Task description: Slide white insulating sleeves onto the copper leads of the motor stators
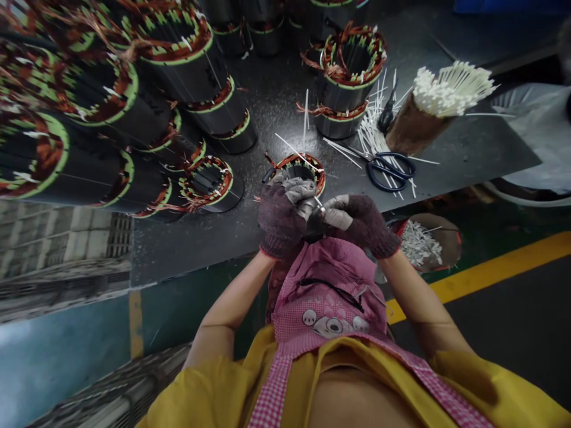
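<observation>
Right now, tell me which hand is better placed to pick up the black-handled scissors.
Right, probably. The right hand is closer to the scissors, on that side of the copper-wound stator, while the left hand sits farther off, at the stator's near edge.

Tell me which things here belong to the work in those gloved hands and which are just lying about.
In use: left hand in maroon knit glove; right hand in maroon knit glove; copper-wound stator with green rim; thin white plastic tie.

Lying about: black-handled steel scissors; brown cup of white ties; red-rimmed tub of white offcuts.
</observation>
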Tool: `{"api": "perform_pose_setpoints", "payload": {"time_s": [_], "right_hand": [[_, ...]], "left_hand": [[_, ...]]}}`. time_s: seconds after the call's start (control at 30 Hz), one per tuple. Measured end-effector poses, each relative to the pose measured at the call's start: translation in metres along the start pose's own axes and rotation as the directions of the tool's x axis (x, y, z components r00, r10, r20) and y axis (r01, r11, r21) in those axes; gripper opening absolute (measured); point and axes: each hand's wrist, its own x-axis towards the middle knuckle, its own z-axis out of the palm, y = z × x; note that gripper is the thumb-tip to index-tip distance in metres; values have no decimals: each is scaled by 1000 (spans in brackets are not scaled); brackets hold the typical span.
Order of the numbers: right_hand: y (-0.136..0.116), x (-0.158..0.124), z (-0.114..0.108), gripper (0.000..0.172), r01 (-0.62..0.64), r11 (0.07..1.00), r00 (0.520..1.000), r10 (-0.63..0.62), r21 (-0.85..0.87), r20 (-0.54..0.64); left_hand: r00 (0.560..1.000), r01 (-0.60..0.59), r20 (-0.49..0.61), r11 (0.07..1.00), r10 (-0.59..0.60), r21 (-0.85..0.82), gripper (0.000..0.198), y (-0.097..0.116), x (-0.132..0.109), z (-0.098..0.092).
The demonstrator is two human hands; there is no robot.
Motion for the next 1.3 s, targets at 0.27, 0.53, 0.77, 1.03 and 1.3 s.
{"api": "perform_pose_setpoints", "payload": {"time_s": [0.27,0.53,0.77,1.03,1.3], "right_hand": [[-3,15,-1,34,-26,985,1000,25,-168,-7],[-9,9,-6,36,39,990,998,-33,-139,45],[-6,28,1,40,-158,925,986,168,-347,-1],[-23,25,1,32,97,817,993,-117,-569,1],[-36,33,15,42,306,542,891,-453,-783,34]], "left_hand": [[993,-79,-88,996,75,-43,14,-3,-1,3],[998,-31,-48,997,28,-71,14,-3,-2,6],[989,-145,-20,987,144,-69,11,-8,0,-8],[976,-214,-40,976,216,46,16,-19,8,-13],[990,-137,-22,979,142,148,20,-5,13,-11]]}}
